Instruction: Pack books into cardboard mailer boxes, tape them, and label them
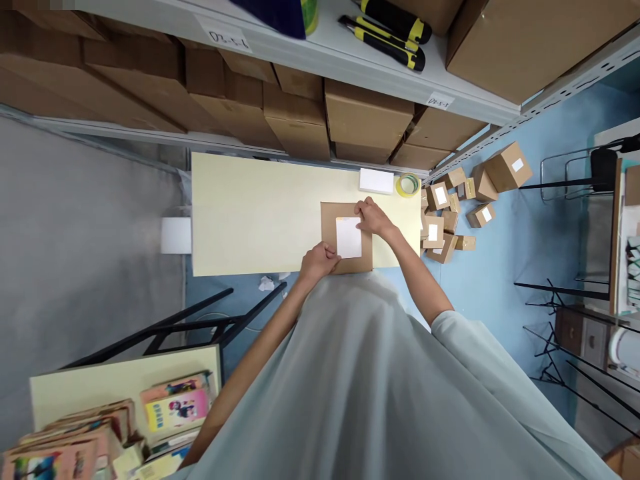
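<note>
A brown cardboard box (346,209) lies at the front edge of the pale yellow table (255,213). On its top face is a white label (349,238) with a thin orange strip along the upper edge. My left hand (320,261) pinches at the label's lower left corner. At the upper right edge of the label, my right hand (373,217) has its fingers closed, thumb near the paper. Whether the label is fully stuck down, I cannot tell.
Behind the box are a white box (377,181) and a tape roll (408,185). Shelves of cartons (367,117) rise beyond, with box cutters (387,43) above. Labelled parcels (440,200) lie on the floor at right. Books (177,410) fill a table at lower left.
</note>
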`<act>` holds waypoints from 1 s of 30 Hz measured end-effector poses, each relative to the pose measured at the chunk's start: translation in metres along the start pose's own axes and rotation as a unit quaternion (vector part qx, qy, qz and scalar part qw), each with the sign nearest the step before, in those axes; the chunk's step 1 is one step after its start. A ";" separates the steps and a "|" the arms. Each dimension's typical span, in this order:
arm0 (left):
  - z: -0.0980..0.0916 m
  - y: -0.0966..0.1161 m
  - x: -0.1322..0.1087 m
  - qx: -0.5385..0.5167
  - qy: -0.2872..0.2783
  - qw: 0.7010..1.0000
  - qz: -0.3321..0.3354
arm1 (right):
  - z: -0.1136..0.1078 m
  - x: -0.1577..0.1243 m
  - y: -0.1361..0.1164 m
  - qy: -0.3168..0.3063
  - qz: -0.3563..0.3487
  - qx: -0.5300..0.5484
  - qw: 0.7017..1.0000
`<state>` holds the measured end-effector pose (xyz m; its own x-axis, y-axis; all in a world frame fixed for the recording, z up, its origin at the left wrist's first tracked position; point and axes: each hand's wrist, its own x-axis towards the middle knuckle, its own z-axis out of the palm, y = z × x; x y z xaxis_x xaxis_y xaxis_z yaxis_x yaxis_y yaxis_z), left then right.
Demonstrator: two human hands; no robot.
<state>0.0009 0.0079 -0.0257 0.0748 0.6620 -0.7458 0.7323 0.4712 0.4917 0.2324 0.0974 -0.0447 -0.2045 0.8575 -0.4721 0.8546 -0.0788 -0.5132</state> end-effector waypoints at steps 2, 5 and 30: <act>-0.001 0.000 0.000 0.008 0.001 1.000 0.002 | 0.009 0.003 -0.009 0.018 0.016 -0.019 1.000; -0.001 -0.001 0.001 0.018 0.013 1.000 0.010 | 0.024 0.004 -0.022 0.066 0.032 -0.036 0.997; -0.002 0.002 0.000 0.012 -0.002 1.000 0.010 | 0.014 -0.018 -0.014 0.016 -0.024 -0.046 0.999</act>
<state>0.0004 0.0097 -0.0236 0.0924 0.6693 -0.7373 0.7462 0.4438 0.4963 0.2173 0.0766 -0.0390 -0.2319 0.8750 -0.4250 0.8850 0.0085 -0.4655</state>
